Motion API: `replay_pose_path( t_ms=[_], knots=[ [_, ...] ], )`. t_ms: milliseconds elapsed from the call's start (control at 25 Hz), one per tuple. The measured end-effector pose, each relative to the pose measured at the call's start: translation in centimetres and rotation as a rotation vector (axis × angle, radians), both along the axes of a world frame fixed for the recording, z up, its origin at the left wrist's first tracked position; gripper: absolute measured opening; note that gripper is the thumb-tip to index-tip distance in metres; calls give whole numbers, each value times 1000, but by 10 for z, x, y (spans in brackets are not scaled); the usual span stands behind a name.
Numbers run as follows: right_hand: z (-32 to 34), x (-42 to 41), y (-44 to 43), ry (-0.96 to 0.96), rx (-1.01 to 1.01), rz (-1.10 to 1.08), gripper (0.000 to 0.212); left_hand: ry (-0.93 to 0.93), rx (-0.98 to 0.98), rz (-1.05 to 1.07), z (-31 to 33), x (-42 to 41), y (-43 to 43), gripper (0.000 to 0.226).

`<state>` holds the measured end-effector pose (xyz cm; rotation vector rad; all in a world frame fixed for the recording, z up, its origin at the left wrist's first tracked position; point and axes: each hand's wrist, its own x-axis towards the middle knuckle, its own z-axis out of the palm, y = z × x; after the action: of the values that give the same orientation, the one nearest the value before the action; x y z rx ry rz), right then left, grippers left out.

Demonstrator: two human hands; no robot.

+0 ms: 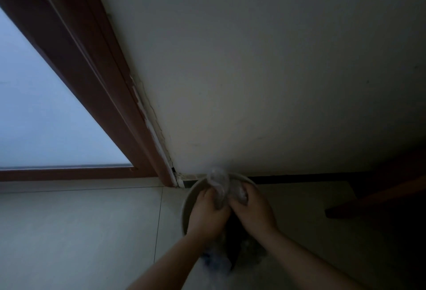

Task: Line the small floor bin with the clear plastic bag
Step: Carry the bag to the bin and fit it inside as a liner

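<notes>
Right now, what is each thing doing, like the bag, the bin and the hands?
Bag: bunched up, gripped by both hands over the bin, not yet spread open.
Bin: upright on the floor against the wall, not yet lined; inside too dark to tell.
Left hand: closed on the bag.
Right hand: closed on the bag.
Door: too little shows to tell if it is shut.

— What do you see around you?
— You face a plain pale wall (pixel 253 70), dim and shadowed toward the right. On your left a reddish-brown wooden frame (pixel 87 77) borders frosted glass (pixel 41 110) that lets in cool bluish light.
— And lower down?
— You stand on pale floor tiles (pixel 80 232); paint is chipped where frame meets wall, and something dark and wooden (pixel 380 195) sits at your right.
</notes>
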<state>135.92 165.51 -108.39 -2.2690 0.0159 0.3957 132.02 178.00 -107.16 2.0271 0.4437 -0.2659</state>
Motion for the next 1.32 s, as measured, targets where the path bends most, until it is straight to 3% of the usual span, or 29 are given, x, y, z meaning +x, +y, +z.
replay_pose_path(
  t_ms=[120, 240, 440, 640, 800, 880, 1000, 1040, 1160, 1240, 1320],
  knots=[
    [15, -2, -9, -136, 11, -95, 32, -153, -135, 175, 15, -10, 3, 22],
    [15, 12, -17, -183, 163, -188, 20, -250, 26, 348, 19, -5, 12, 23],
    [-1, 42, -40, -104, 369, -375, 22, -237, 216, 432, 12, 8, 51, 45],
    [-20, 54, -60, -70, 330, -457, 18, -172, 406, 483, -5, 4, 87, 39],
    [-29, 58, -67, -41, 289, -486, 10, -15, 527, 442, -15, 1, 93, 44],
    [-30, 61, -68, 20, 278, -505, 6, 63, 412, 428, -17, 6, 93, 46],
    [-26, 65, -64, 143, 432, -510, 10, 117, -108, 483, -13, 14, 92, 59],
    [-24, 66, -61, 194, 524, -521, 13, 124, -162, 492, -15, 16, 90, 62],
    [-26, 67, -53, 236, 576, -513, 15, 130, 35, 359, -24, 22, 84, 45],
    [-31, 64, -54, 254, 483, -505, 16, 114, 45, 381, -33, 26, 82, 36],
    [-36, 58, -63, 428, 443, -512, 16, 164, 26, 401, -39, 22, 86, 23]
  ],
)
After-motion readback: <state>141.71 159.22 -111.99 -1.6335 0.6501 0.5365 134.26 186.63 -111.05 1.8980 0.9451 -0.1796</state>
